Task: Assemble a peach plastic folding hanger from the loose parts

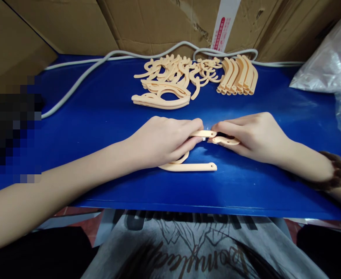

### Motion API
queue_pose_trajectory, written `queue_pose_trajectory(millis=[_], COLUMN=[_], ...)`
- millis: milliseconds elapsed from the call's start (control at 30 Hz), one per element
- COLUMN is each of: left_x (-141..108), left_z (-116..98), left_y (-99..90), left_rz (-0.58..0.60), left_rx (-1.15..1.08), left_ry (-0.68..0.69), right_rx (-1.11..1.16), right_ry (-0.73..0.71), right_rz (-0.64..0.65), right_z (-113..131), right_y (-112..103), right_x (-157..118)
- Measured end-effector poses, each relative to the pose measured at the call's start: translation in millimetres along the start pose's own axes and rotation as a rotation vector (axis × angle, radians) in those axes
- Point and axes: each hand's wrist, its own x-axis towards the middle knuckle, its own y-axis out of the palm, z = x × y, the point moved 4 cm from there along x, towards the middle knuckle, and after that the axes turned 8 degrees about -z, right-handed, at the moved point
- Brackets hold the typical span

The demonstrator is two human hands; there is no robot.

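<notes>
While the two hands meet over the middle of the counter (100, 186), the fingers (195, 126) of the left hand (163, 139) are closed on one cream bar (204, 133), its holed end pointing right. The fingers of the right hand (256, 135) pinch one small cream curved piece (227, 141), and the two held parts come together at their ends; whether they are joined cannot be told. One brown band (334, 170) circles the right wrist.

Just below the left hand, toward the near edge, one loose cream piece (193, 167) lies with a straight, holed end; a curved part shows above it, partly hidden by the hand.

Farther out, toward the far edge, sits one heap of curved pieces (173, 71), too tangled to count, with one flat stack (160, 101) at its near side. Right of the heap, one row of curved arms (237, 77) lies side by side, overlapping too much for a sure count.

The counter is blue and smooth, with faint specks. White cable (80, 87) loops along its far edge, before brown cardboard (158, 27) bearing one strip of printed tape (225, 27). One clear plastic bag (327, 58) slumps over the far right corner. Pixelation covers something dark at the left. Below the near edge show a grey printed shirt (187, 248) and reddish floor (85, 228).
</notes>
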Motion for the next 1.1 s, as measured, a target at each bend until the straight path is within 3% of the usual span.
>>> queue_pose_trajectory(millis=[300,1100], left_x=[0.5,-1.1], left_z=[-1.3,-1.6], left_y=[-2.2,-0.5], left_rz=[0.02,0.06], left_rx=[0.01,0.038], left_ry=[-0.016,-0.007], right_rx=[-0.049,0.075], right_ry=[0.014,0.0], right_rz=[0.024,0.065], right_z=[0.7,-0.7], right_y=[-1.6,1.3], right_x=[1.0,1.2])
